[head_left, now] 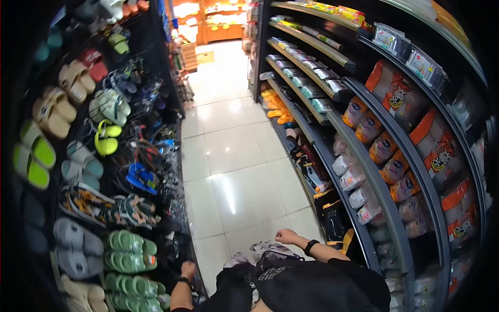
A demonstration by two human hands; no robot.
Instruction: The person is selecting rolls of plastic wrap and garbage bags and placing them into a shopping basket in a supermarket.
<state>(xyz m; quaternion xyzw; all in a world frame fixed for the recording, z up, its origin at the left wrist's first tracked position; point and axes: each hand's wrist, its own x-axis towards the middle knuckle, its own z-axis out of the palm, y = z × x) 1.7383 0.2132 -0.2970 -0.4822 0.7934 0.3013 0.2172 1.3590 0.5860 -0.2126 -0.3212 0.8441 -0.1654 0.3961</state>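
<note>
My left hand [188, 271] hangs low beside the shoe rack, its fingers curled in and no object showing in it. Nearest to it are pairs of green slides [132, 251] and grey slides [77, 249]. Held in front of my body, my right hand [285, 237] is loosely closed, with nothing visible in its grasp and a dark band on the wrist. Black rubber boots [335, 218] stand on the low shelf to its right. Neither hand appears to touch any goods.
A tiled aisle floor [241, 182] runs ahead to a bright area with a wooden display [223, 31]. Footwear such as lime slides [34, 156] fills the left rack. The right shelves carry orange packs [382, 148] and large red-and-white bags [434, 145].
</note>
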